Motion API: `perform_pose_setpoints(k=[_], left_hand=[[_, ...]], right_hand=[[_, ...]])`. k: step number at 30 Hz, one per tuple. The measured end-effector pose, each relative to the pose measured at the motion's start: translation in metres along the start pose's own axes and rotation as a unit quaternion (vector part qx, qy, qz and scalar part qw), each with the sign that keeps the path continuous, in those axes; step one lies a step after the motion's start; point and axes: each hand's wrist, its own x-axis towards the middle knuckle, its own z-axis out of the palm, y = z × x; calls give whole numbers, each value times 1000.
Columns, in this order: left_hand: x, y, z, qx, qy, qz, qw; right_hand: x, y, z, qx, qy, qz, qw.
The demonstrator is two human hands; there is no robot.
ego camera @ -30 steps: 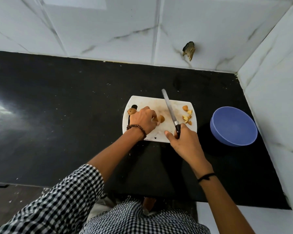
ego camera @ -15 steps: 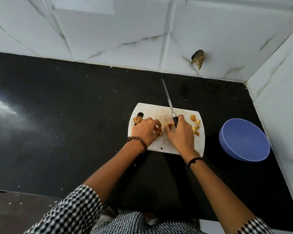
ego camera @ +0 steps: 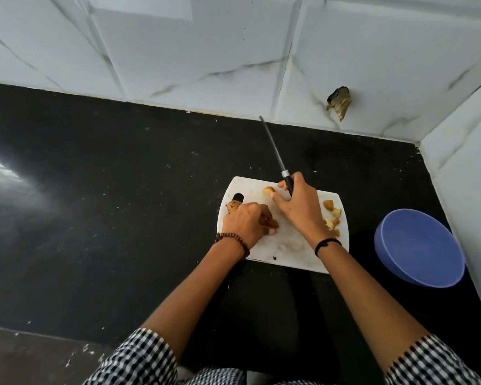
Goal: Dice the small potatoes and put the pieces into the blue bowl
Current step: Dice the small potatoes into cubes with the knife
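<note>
A white cutting board (ego camera: 286, 252) lies on the black counter. My left hand (ego camera: 246, 222) is curled over a potato piece (ego camera: 271, 223) near the board's left side. A whole small potato (ego camera: 233, 206) sits beside the board's handle hole. My right hand (ego camera: 297, 207) grips the black handle of a knife (ego camera: 274, 150), whose blade points away toward the wall, while its fingers touch a potato piece (ego camera: 268, 190) at the board's far edge. Several diced pieces (ego camera: 332, 218) lie on the board's right side. The blue bowl (ego camera: 419, 247) stands to the right of the board.
The black counter (ego camera: 109, 190) stretches far to the left. White marble wall tiles close the back and the right side (ego camera: 467, 168), close behind the bowl. A brown scrap (ego camera: 339, 102) sticks to the back wall.
My right hand moved with the knife from the board's middle toward its far edge, and the blade now points farther over the counter. My left hand stayed on the potato piece.
</note>
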Motion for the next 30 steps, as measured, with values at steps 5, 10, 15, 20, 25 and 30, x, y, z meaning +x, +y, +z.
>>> perform_pose_setpoints(k=[5,10,15,20,25,30], left_hand=[[1,1,1,-25,0,9,1000],[-1,21,12,-78,21,11,997],[3,29,19,-89,28,1,996],[2,29,18,-89,31,7,996],[3,32,18,-71,44,-22,996],[5,33,14,-31,37,-35,998]], right_hand=[[-40,13,-17,56,48,36,997],[-83,21,-25,146,31,102,984],[-116,28,-26,144,7,140,980],[-130,33,-26,72,-35,129,988],[-133,29,-28,42,-51,111,992],[-128,29,-27,-5,-78,115,990]])
